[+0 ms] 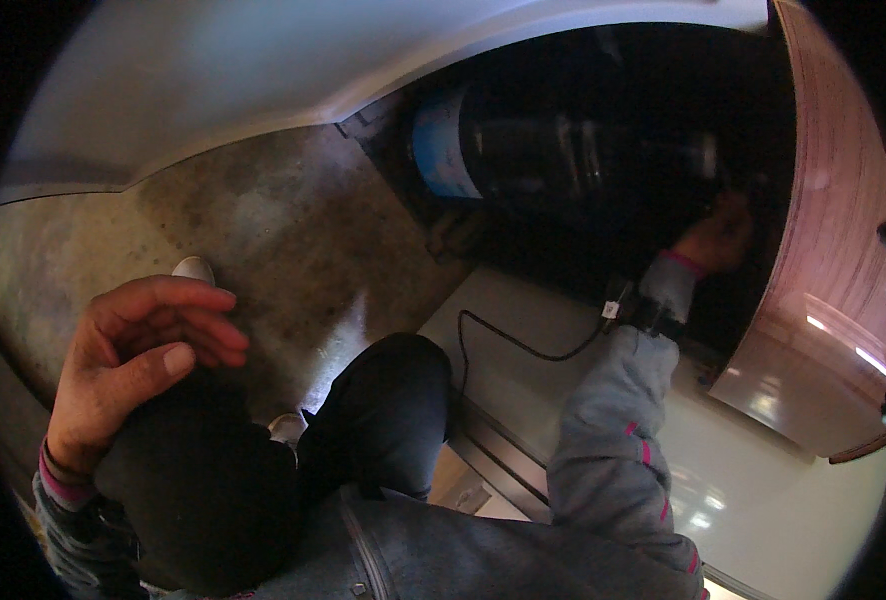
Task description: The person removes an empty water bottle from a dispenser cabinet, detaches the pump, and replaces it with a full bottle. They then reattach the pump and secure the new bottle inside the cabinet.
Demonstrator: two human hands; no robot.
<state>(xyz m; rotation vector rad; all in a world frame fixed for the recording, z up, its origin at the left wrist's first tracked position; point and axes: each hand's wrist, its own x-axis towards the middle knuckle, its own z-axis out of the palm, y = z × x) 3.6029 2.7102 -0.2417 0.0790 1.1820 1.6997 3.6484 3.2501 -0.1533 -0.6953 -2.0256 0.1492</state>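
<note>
My left hand hangs in the air above my knee at the left, palm turned inward, its fingers curled loosely with a gap to the thumb and nothing between them. Inside a dark recess my right hand reaches in at the right, its fingers in shadow; whether they hold anything cannot be seen. Up and to the left of it lies a large dark cylinder, perhaps a bottle, on its side, with a blue and white label. A black cable with a white tag runs to a device strapped on my right forearm.
A wood-grain panel borders the recess at the right. A pale glossy panel lies under my right arm. A curved light surface spans the top left. Concrete floor and my shoes show at the left.
</note>
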